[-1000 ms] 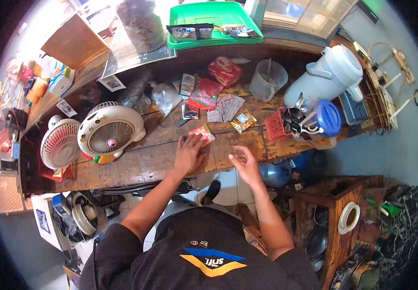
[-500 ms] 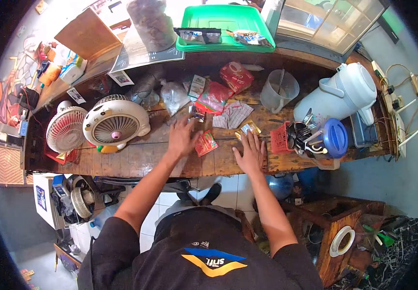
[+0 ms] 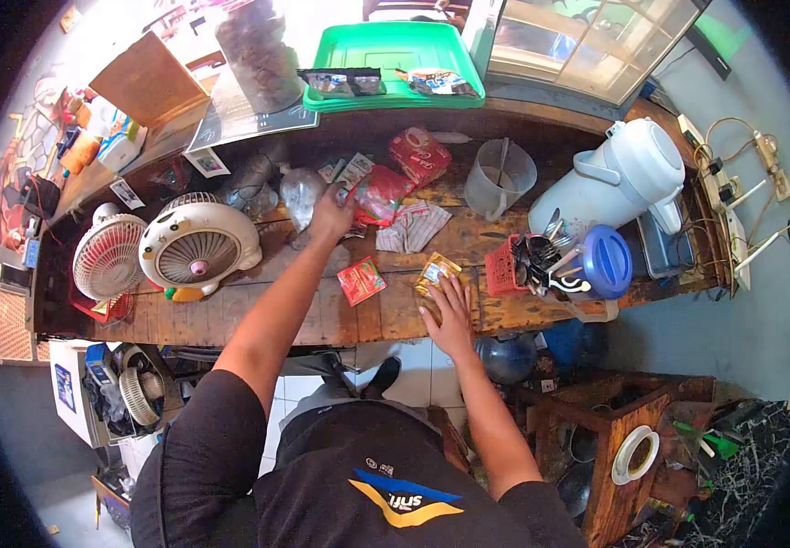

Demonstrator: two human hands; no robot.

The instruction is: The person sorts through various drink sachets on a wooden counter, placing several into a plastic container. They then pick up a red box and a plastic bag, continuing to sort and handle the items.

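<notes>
Stretched toward the back of the wooden table, my left hand is at the left edge of a red plastic packet, beside a clear plastic bag. Its fingertips are too small to tell whether they grip anything. My right hand lies with fingers spread, its fingertips on a gold sachet. Between the hands a red and green sachet lies flat. A striped cloth is behind it, and a red box sits farther back.
Two fans stand on the left. A clear pitcher, a red basket of cutlery, a blue-lidded container and a large thermos are on the right. Green trays rest on the ledge behind.
My left hand has reached farther back, to the packets beside the clear bag. My right hand remains at the gold sachet. The whole view has shifted slightly.
</notes>
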